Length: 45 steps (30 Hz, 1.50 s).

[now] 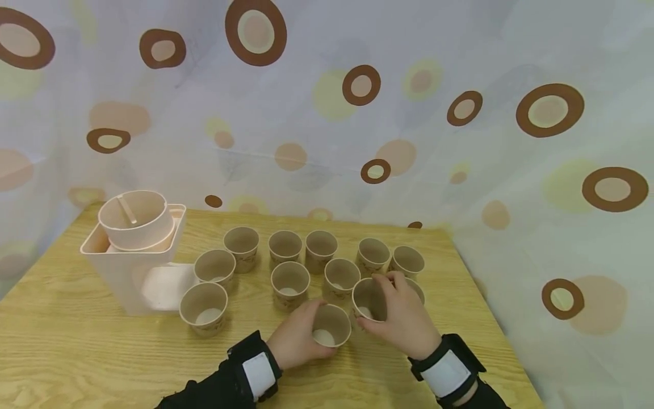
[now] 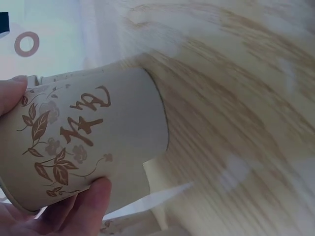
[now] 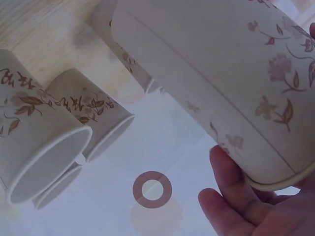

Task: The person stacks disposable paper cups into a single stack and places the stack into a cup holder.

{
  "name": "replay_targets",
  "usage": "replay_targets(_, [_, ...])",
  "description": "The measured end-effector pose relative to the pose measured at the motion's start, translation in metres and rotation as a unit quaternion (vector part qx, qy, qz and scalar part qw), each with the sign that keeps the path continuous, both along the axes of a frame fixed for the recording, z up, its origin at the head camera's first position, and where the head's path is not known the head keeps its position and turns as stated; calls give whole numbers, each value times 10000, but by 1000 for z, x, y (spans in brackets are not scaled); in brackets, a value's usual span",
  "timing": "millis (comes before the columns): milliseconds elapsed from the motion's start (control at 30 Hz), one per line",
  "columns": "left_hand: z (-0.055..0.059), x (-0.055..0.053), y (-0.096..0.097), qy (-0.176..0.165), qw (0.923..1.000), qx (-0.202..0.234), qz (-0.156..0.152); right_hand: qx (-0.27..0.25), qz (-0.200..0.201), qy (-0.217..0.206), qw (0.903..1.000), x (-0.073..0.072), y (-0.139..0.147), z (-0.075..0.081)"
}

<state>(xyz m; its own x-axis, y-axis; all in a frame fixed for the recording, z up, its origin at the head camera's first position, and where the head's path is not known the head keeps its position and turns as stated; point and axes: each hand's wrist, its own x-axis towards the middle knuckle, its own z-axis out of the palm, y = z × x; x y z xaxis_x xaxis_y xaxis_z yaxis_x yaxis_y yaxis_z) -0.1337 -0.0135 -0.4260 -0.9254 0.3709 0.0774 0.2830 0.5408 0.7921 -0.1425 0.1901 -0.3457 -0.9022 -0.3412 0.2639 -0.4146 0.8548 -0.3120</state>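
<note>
My left hand (image 1: 295, 336) holds a paper cup (image 1: 333, 335) by its sides, near the front of the group of cups. In the left wrist view this paper cup (image 2: 93, 128) shows brown leaves, flowers and written characters. My right hand (image 1: 403, 319) grips another paper cup (image 1: 365, 309) around its rim, just behind and right of the first. The right wrist view shows this cup (image 3: 216, 83) with a side seam and the same floral print; fingers curl at its rim. Whether either cup touches the table cannot be told.
Several upright paper cups (image 1: 290, 281) stand behind my hands, one partly hidden by the right hand. Three more cups (image 1: 203, 307) are at the left, beside a white square container (image 1: 122, 278) holding a round tub (image 1: 135, 233). A patterned cloth (image 1: 306, 113) hangs behind the wooden table (image 1: 76, 352).
</note>
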Motion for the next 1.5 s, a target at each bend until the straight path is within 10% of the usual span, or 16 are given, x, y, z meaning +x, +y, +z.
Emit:
replay_targets(500, [-7, -13, 10, -346, 9980, 520, -132, -408, 310, 1048, 9932, -1, -3, 6])
replay_targets(1500, [-12, -16, 14, -348, 9950, 927, -122, -773, 749, -2, 9942, 1, -23, -11])
